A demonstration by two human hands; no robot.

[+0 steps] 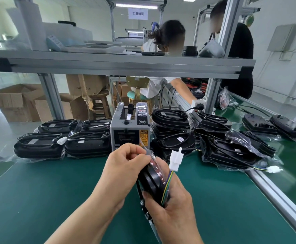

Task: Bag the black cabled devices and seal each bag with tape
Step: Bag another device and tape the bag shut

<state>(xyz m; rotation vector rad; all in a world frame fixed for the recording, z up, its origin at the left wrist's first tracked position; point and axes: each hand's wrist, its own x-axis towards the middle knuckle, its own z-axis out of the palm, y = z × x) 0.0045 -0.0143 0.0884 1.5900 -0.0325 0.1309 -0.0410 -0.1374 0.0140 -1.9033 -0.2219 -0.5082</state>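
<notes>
I see a smooth green surface in a factory room, with a grey boxy tape dispenser behind. Over that surface my right hand grips the glossy black device; my left hand pinches its clear crinkled bag.

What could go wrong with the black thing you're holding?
The white connector and its coloured wires stick up beside the clear bag, so they might get caught when it is sealed. The left hand pinches only the bag's thin edge, which might tear or crumple. The right hand holds the black device on edge, so it might slip.
</notes>
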